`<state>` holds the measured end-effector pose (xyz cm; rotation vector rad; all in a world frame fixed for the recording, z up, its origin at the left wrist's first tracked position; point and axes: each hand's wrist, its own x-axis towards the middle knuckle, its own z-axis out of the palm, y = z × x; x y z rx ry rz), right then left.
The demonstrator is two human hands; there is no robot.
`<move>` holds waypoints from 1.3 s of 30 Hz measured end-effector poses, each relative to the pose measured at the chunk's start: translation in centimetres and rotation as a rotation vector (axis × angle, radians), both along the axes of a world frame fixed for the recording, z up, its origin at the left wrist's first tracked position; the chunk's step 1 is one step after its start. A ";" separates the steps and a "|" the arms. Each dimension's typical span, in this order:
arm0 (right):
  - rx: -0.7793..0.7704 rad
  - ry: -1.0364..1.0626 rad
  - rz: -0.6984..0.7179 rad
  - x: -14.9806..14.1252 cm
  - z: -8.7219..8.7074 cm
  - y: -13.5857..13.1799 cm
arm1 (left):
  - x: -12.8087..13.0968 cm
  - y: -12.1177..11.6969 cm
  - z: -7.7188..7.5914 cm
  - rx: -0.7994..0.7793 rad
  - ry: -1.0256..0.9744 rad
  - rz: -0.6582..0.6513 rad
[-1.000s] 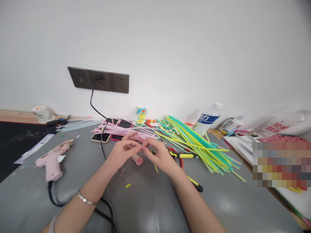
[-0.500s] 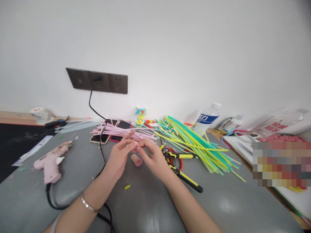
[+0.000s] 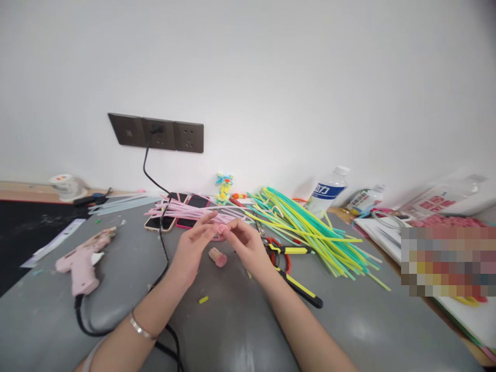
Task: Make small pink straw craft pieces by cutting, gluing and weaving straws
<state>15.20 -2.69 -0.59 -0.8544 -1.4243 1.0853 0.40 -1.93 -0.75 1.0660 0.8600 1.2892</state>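
Observation:
My left hand and my right hand meet above the table, fingertips pinched around a small pink curled piece. It looks like coiled pipe cleaner, though the fingers hide part of it. A short pinkish roll lies on the table just below my hands. Behind them spreads a bundle of pink pipe cleaners. Yellow-and-black handled pliers rest beside my right hand.
A pink glue gun lies at the left, its black cord crossing to a wall socket. Phones sit under the pink bundle. Green and yellow pipe cleaners and a bottle are at the right. A small figure stands by the wall.
My right hand's fingers have shifted slightly on the pink piece, which now shows more between both hands. The roll below has stayed where it was.

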 end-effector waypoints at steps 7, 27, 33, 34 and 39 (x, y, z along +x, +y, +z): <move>-0.038 -0.070 0.077 1.0 1.0 0.0 | -1.0 0.7 0.3 -0.018 0.141 -0.115; 0.341 -0.220 -0.156 0.8 1.1 -0.2 | -0.6 0.3 0.5 -0.180 -0.113 -0.323; 0.344 -0.234 -0.172 0.8 1.0 -0.3 | -0.3 0.1 0.7 -0.189 -0.141 -0.354; 0.365 -0.249 -0.179 0.8 1.1 -0.3 | -0.3 0.1 0.7 -0.191 -0.145 -0.356; 0.426 -0.299 -0.155 0.7 1.4 -0.5 | -0.4 0.0 0.7 -0.192 -0.165 -0.391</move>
